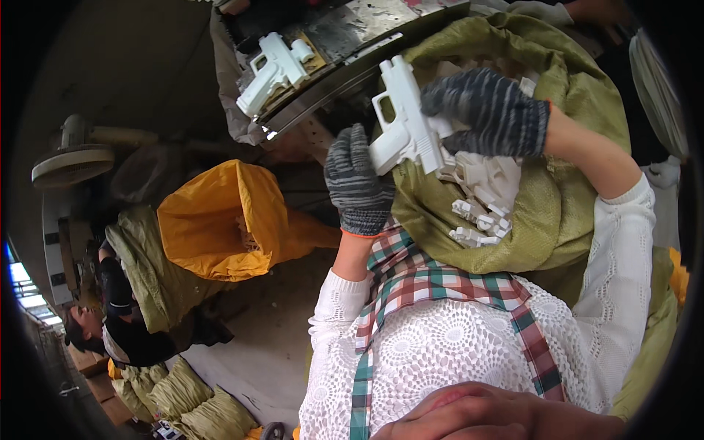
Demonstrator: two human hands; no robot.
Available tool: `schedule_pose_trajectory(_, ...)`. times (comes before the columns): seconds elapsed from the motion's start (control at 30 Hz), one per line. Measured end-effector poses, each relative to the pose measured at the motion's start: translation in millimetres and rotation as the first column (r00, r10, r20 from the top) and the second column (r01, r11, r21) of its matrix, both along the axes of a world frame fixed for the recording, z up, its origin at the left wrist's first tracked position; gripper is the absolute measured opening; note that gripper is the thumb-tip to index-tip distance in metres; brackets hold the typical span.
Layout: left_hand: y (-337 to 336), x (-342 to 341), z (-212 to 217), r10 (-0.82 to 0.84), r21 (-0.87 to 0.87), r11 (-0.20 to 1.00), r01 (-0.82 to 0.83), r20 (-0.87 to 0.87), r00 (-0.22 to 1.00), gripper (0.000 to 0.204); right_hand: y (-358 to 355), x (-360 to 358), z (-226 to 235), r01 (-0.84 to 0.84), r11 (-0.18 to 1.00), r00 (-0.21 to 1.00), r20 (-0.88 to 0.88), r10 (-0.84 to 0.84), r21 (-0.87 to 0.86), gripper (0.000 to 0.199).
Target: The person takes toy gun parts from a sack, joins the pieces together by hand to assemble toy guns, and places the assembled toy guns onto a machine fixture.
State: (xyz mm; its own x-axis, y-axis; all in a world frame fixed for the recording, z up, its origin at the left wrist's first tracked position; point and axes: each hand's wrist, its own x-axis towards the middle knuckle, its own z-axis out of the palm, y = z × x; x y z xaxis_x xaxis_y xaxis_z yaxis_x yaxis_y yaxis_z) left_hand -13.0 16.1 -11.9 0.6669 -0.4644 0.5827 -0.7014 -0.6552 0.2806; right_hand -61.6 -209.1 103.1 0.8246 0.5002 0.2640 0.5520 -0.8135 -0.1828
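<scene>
A white plastic toy pistol (402, 110) is between my gloved hands, its barrel end pointing up and away. My left hand (358, 180), in a grey striped knit glove, is closed at the lower end of its grip. My right hand (490, 110), gloved the same way, closes on the pistol's right side; its fingertips are partly hidden, and a small white piece shows beneath them. Below is an open olive woven sack (561, 213) holding several white plastic parts (482, 224). A second white toy pistol (275, 73) lies at the bench edge, left of the held one.
A metal-topped workbench (367, 33) runs along the far side, close to my hands. Left of me stands an open yellow sack (213, 257). Beyond it are a fan (72, 165) and another person (117, 308) beside an olive sack. Several filled sacks (198, 403) lie at lower left.
</scene>
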Motion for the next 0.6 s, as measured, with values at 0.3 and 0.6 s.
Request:
schedule_pose_trajectory(0.3, 30.3, 27.3, -11.2, 0.138, -0.285, 0.955, -0.080, 0.188, 0.972, 0.045, -26.8, 11.1, 10.5, 0.111, 0.938, 0.982, -0.182, -0.052, 0.328, 0.044)
schedule_pose_trajectory(0.6, 34.7, 68.6, 17.3, 0.077, -0.337, 0.941, 0.032, 0.306, 0.949, 0.057, -31.1, 19.4, 8.8, 0.096, 0.947, 0.978, -0.208, -0.032, 0.306, 0.046)
